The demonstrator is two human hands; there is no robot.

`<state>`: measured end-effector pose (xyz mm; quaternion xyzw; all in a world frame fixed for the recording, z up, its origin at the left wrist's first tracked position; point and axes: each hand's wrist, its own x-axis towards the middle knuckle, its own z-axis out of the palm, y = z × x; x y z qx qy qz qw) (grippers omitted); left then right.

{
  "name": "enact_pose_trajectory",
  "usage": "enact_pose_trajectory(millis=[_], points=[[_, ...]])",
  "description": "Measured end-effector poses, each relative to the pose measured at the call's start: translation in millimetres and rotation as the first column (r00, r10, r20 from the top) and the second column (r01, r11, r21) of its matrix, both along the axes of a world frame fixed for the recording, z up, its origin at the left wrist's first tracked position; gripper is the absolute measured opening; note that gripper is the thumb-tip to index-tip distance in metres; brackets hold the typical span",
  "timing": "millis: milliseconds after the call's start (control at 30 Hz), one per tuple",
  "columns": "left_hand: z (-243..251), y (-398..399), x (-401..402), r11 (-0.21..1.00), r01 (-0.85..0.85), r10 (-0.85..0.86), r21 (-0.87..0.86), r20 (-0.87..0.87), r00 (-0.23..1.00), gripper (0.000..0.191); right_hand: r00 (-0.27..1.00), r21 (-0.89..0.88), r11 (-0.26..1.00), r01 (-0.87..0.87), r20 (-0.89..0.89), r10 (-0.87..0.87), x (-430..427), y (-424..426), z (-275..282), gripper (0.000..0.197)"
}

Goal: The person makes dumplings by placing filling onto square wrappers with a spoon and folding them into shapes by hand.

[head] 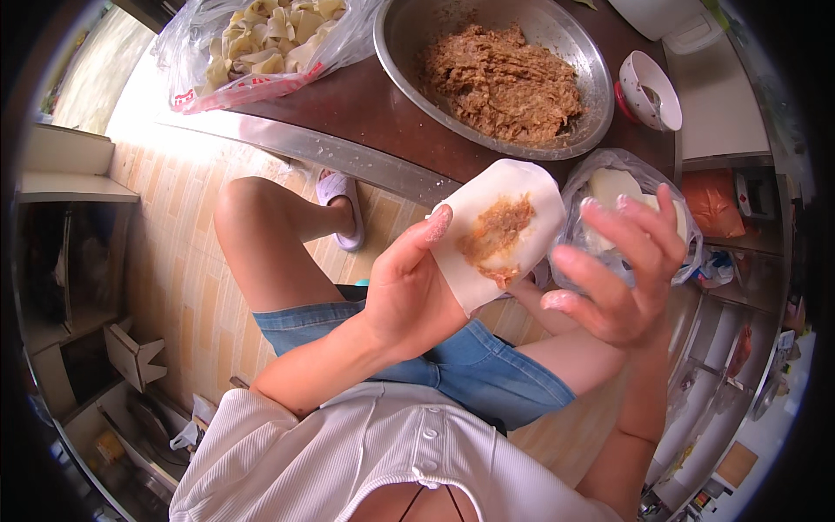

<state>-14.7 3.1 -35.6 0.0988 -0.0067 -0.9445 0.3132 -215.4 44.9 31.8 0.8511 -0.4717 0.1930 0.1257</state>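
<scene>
On my left hand (414, 287) lies a white dough wrapper (450, 254), its edge under my thumb, with minced filling (502, 225) smeared over its middle. My right hand (620, 280) hangs to the right of the wrapper, fingers spread and holding nothing, with white powder on the fingertips. Beyond both hands stands a steel bowl (404, 98) with a mound of minced filling (502, 85). Behind my right hand, a clear plastic bag (574, 189) holds more pale wrappers (613, 186). Folded dumplings (280, 32) fill another plastic bag (346, 49) at the upper left.
The dark table (333, 104) has a metal edge (293, 147) facing my knees. A small white bowl with a red base (649, 98) stands right of the steel bowl, with a utensil in it. Shelves (724, 293) line the right side; a cabinet (72, 189) stands at left.
</scene>
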Motion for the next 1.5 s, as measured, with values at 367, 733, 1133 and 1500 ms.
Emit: enact_pose_trajectory(millis=[367, 733, 1133, 1500], points=[[10, 9, -5, 0.999, 0.003, -0.002, 0.045, -0.023, 1.0, 0.05, 0.854, 0.153, 0.986, 0.058, 0.504, -0.129, 33, 6, -19, 0.013], [2, 13, -6, 0.98, -0.061, 0.048, -0.187, -0.075, 0.996, 0.054, 0.864, 0.123, 0.992, 0.012, 0.499, -0.072, 24, -4, -17, 0.016], [6, 14, -2, 0.911, -0.014, 0.117, -0.411, 0.229, 0.966, 0.06, 0.999, -0.085, 0.996, 0.011, 0.04, -0.007, 24, 2, -20, 0.018], [7, 23, -16, 0.921, -0.172, 0.299, -0.348, 0.35, 0.888, 0.04, 0.342, 0.418, 0.899, -0.134, 0.871, -0.354, 33, 8, -44, 0.018]])
